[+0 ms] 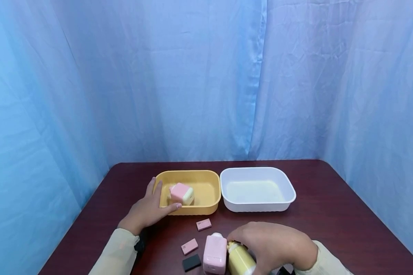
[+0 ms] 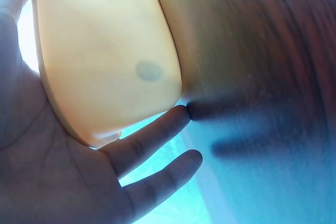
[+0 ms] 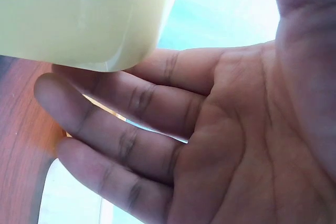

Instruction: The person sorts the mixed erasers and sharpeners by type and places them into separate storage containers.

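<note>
My left hand [image 1: 148,208] rests at the front left corner of a yellow plastic bin [image 1: 206,210], its fingers spread over the rim and the thumb along the front edge. Inside that bin lies a pink and cream bottle [image 1: 181,193] on its side. Over the near part of the table, my right hand [image 1: 272,244] holds a yellow bottle [image 1: 240,259] with a white base, fingers at its far end and thumb on the near side. The right wrist view shows the bottle's lower body [image 3: 105,30] against the fingers. Beside it lies a pink bottle [image 1: 215,254] with a white cap.
A white bin [image 1: 258,208] stands right against the yellow one. Two small pink blocks with dark marks, a farther block [image 1: 204,224] and a nearer block [image 1: 189,246], lie on the dark red table [image 1: 330,214] with a black block [image 1: 191,263]. Blue curtains [image 1: 192,76] surround the table.
</note>
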Action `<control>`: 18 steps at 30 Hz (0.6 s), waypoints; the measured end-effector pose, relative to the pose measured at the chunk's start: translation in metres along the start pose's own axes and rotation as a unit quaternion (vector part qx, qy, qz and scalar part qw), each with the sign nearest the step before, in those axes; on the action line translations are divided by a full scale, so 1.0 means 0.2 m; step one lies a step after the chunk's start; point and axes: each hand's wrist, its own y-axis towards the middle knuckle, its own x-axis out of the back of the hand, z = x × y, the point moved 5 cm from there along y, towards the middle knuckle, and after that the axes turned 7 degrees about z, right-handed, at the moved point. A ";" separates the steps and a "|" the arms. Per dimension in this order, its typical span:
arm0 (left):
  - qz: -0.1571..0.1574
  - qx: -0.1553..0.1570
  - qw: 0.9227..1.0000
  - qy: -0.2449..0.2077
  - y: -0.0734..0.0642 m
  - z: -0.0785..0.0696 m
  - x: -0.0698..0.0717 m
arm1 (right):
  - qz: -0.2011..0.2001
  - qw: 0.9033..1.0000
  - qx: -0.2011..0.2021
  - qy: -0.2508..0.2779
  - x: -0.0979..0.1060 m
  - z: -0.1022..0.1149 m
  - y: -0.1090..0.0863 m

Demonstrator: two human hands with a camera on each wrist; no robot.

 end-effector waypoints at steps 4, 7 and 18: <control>0.003 0.001 1.000 0.001 0.00 0.00 0.00 | -0.015 0.999 0.008 -0.031 0.00 0.00 -0.01; 0.002 0.001 1.000 0.001 0.01 0.00 0.00 | -0.021 0.999 0.004 -0.042 0.00 0.00 -0.01; -0.002 0.004 1.000 0.004 0.00 0.00 0.00 | -0.019 0.999 -0.011 -0.030 0.01 0.00 -0.01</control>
